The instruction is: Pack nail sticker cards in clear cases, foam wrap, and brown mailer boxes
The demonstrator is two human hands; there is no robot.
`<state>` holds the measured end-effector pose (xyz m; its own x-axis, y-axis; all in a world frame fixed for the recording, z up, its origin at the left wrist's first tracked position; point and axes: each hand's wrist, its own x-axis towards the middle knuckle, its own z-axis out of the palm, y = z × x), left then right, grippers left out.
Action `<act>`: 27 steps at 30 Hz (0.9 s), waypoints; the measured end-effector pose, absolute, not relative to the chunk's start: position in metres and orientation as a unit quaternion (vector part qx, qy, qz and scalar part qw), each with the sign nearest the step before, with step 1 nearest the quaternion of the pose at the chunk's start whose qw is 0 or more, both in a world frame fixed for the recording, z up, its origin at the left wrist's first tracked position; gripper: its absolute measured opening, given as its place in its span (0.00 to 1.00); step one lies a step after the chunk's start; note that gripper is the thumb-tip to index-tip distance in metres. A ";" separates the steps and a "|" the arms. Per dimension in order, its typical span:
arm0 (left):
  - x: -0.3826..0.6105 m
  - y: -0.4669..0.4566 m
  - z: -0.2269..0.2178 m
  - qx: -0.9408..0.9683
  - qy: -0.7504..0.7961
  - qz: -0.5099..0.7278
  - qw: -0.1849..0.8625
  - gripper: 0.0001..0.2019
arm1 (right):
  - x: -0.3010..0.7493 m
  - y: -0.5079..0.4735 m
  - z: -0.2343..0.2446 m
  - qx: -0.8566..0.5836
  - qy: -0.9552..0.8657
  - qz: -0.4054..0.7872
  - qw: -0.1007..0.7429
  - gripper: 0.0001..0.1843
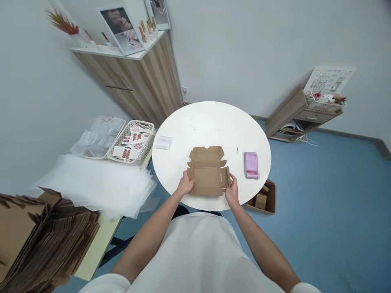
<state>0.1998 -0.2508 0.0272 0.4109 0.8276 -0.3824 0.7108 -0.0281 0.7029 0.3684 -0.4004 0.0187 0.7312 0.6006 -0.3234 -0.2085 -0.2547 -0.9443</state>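
Observation:
An unfolded brown cardboard box (207, 179) lies before me on the round white table (214, 122), its lid panel spread away from me. My left hand (185, 184) grips its left side near the front corner. On the opposite side my right hand (232, 191) is closed around the right flap, which stands partly raised. To the right lies a pink and purple packet (251, 165), its print blurred out. A small clear pouch with pale contents (165, 143) rests at the table's left.
Left of the table are a basket of printed cards (146, 127), clear plastic bags (104, 132), white translucent sheets (100, 183) and stacked flat cardboard (61, 244). A carton of small boxes (271, 209) stands on the floor at right. Wooden cabinets (159, 73) line the wall.

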 end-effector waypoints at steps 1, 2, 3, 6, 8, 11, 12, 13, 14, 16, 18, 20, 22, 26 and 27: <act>0.202 -0.251 0.026 0.704 0.538 0.058 0.459 0.23 | 0.370 -0.402 0.016 -0.716 -0.128 0.342 0.596 0.32; 0.205 -0.251 0.025 0.689 0.539 0.056 0.482 0.23 | 0.372 -0.403 0.014 -0.714 -0.119 0.344 0.598 0.32; 0.207 -0.250 0.024 0.673 0.537 0.059 0.506 0.25 | 0.373 -0.404 0.012 -0.711 -0.111 0.347 0.602 0.32; 0.211 -0.246 0.023 0.648 0.515 0.074 0.556 0.29 | 0.378 -0.406 0.006 -0.703 -0.105 0.354 0.608 0.31; 0.212 -0.243 0.022 0.642 0.506 0.071 0.572 0.28 | 0.380 -0.406 0.001 -0.712 -0.113 0.345 0.601 0.29; 0.211 -0.236 0.019 0.647 0.525 0.056 0.550 0.24 | 0.383 -0.407 -0.010 -0.755 -0.122 0.313 0.563 0.25; 0.209 -0.234 0.018 0.654 0.533 0.052 0.534 0.23 | 0.384 -0.408 -0.013 -0.772 -0.126 0.302 0.545 0.24; 0.208 -0.232 0.016 0.667 0.534 0.049 0.517 0.22 | 0.385 -0.409 -0.016 -0.787 -0.132 0.293 0.526 0.23; 0.206 -0.230 0.014 0.684 0.527 0.046 0.502 0.21 | 0.387 -0.411 -0.018 -0.801 -0.139 0.287 0.506 0.22; 0.201 -0.226 0.011 0.719 0.501 0.039 0.480 0.17 | 0.391 -0.416 -0.021 -0.828 -0.157 0.275 0.463 0.22; 0.197 -0.223 0.007 0.739 0.491 0.026 0.460 0.16 | 0.396 -0.420 -0.019 -0.859 -0.175 0.240 0.417 0.25; 0.193 -0.222 0.006 0.746 0.512 0.020 0.425 0.19 | 0.402 -0.419 -0.013 -0.889 -0.209 0.183 0.364 0.29; 0.191 -0.223 0.007 0.764 0.529 0.039 0.368 0.24 | 0.409 -0.413 -0.003 -0.901 -0.272 0.133 0.310 0.32; 0.189 -0.238 0.021 0.853 0.460 0.093 0.227 0.26 | 0.427 -0.379 0.015 -0.874 -0.399 0.128 0.247 0.31; 0.188 -0.245 0.026 0.879 0.421 0.090 0.206 0.26 | 0.434 -0.369 0.017 -0.869 -0.404 0.146 0.245 0.30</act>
<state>0.1881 -0.2451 0.0255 0.6295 0.7769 -0.0152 0.7028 -0.5609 0.4375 0.4335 -0.3686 0.0171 0.6309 0.7739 -0.0555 0.6315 -0.5537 -0.5428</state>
